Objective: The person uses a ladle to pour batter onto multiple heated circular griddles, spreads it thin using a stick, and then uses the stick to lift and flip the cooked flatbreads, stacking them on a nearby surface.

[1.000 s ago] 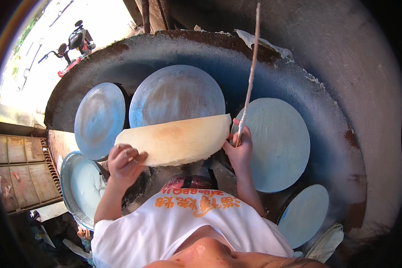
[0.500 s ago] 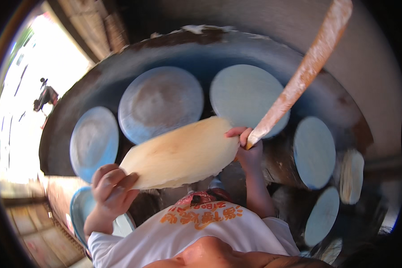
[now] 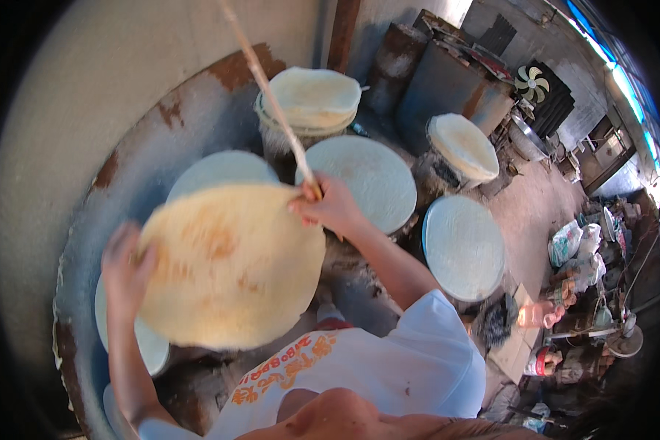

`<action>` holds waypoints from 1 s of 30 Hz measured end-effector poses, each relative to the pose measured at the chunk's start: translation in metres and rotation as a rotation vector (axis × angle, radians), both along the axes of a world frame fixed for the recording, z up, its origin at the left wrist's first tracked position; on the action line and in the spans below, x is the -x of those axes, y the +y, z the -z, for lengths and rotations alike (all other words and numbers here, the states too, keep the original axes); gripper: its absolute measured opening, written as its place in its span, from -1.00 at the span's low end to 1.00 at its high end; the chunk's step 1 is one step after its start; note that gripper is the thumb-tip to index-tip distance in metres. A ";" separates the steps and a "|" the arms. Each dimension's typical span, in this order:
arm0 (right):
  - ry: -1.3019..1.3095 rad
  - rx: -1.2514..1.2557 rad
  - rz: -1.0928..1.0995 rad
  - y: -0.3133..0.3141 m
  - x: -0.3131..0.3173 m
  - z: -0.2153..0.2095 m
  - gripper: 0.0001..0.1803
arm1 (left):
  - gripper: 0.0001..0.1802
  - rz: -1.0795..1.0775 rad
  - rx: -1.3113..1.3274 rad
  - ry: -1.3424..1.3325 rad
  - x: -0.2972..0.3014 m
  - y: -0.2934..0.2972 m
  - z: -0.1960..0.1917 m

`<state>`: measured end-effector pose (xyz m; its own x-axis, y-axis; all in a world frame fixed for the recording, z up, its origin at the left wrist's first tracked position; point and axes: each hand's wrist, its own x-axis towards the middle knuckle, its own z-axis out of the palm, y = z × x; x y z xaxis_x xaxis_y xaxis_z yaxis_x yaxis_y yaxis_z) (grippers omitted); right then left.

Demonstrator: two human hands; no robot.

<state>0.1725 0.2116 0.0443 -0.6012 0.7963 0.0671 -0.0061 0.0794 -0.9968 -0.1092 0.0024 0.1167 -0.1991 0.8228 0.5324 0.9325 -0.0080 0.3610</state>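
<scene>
A large, thin, round pancake (image 3: 231,268), pale yellow with brown patches, hangs spread out in front of my body. My left hand (image 3: 125,260), a little blurred, grips its left edge. At its upper right edge, my right hand (image 3: 330,205) pinches the rim and also grasps a long, flat wooden stick (image 3: 268,84) dusted with white, which points up and away. Behind the pancake, partly hidden by it, lies a round griddle (image 3: 224,169) with a pale surface. Another round griddle (image 3: 363,183) coated with pale batter sits just beyond my right hand.
A stack of pancakes (image 3: 312,95) stands at the back, and a second stack (image 3: 462,147) farther right. Another pale-coated griddle (image 3: 463,248) is near my right arm; one more (image 3: 150,348) sits below my left wrist. A curved metal wall (image 3: 88,249) borders the left. Bags and clutter line the far right.
My view has swung to the right, toward the pancake stacks and the room. The pancake, earlier seen at a slant, now faces me nearly flat. Both hands keep hold of it.
</scene>
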 end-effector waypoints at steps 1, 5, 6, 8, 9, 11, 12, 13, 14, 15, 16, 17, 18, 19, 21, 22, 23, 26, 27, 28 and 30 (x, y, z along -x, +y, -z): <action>-0.027 -0.063 0.037 0.043 0.009 -0.013 -0.64 | -0.81 0.051 -0.097 0.056 0.009 0.052 -0.010; 0.061 -0.473 0.163 0.237 -0.007 -0.079 -0.81 | -0.82 0.114 -0.368 0.187 0.017 0.260 -0.074; 0.143 -0.450 0.195 0.264 -0.011 -0.098 -0.92 | -0.83 0.178 -0.478 0.311 0.005 0.289 -0.088; 0.138 -0.402 0.182 0.316 -0.035 -0.124 -0.84 | -0.82 0.228 -0.600 0.408 -0.016 0.346 -0.088; 0.150 -0.320 0.162 0.338 -0.046 -0.121 -0.82 | -0.82 0.230 -0.625 0.424 -0.018 0.373 -0.068; 0.220 -0.190 0.174 0.392 -0.055 -0.087 -0.76 | -0.78 0.196 -0.636 0.492 -0.029 0.426 -0.025; 0.283 -0.140 0.200 0.424 -0.055 -0.046 -0.73 | -0.76 0.157 -0.622 0.546 -0.035 0.448 0.004; 0.241 -0.093 0.232 0.455 -0.042 -0.008 -0.78 | -0.76 0.116 -0.576 0.515 -0.030 0.474 0.037; 0.193 -0.109 0.330 0.463 -0.021 0.017 -0.85 | -0.75 0.047 -0.531 0.489 -0.014 0.494 0.072; 0.135 -0.113 0.397 0.499 -0.025 0.055 -0.85 | -0.74 0.043 -0.505 0.478 -0.014 0.523 0.100; 0.216 -0.109 0.394 0.514 -0.018 0.086 -0.82 | -0.73 0.021 -0.464 0.470 -0.010 0.542 0.130; 0.135 -0.129 0.447 0.521 -0.012 0.112 -0.83 | -0.73 -0.004 -0.399 0.440 -0.008 0.555 0.160; -0.018 -0.161 0.498 0.531 -0.008 0.136 -0.79 | -0.73 -0.033 -0.320 0.404 -0.007 0.556 0.182; -0.041 -0.149 0.503 0.531 -0.011 0.153 -0.78 | -0.73 -0.041 -0.295 0.400 -0.009 0.553 0.194; -0.075 -0.119 0.495 0.536 -0.017 0.178 -0.76 | -0.71 -0.051 -0.170 0.313 -0.012 0.544 0.213; -0.105 -0.114 0.491 0.532 -0.014 0.180 -0.76 | -0.71 -0.061 -0.142 0.323 -0.008 0.530 0.212; -0.138 -0.125 0.492 0.531 -0.012 0.176 -0.76 | -0.69 -0.069 -0.135 0.338 -0.006 0.517 0.202; -0.150 -0.144 0.464 0.525 -0.006 0.162 -0.74 | -0.64 -0.079 -0.074 0.361 0.006 0.485 0.189; -0.152 -0.142 0.464 0.528 -0.006 0.159 -0.74 | -0.64 -0.095 -0.074 0.349 0.007 0.480 0.186; -0.150 -0.139 0.457 0.534 -0.013 0.161 -0.72 | -0.63 -0.101 -0.072 0.332 0.003 0.475 0.183; -0.152 -0.117 0.448 0.522 -0.036 0.165 -0.70 | -0.61 -0.088 -0.042 0.289 -0.010 0.460 0.175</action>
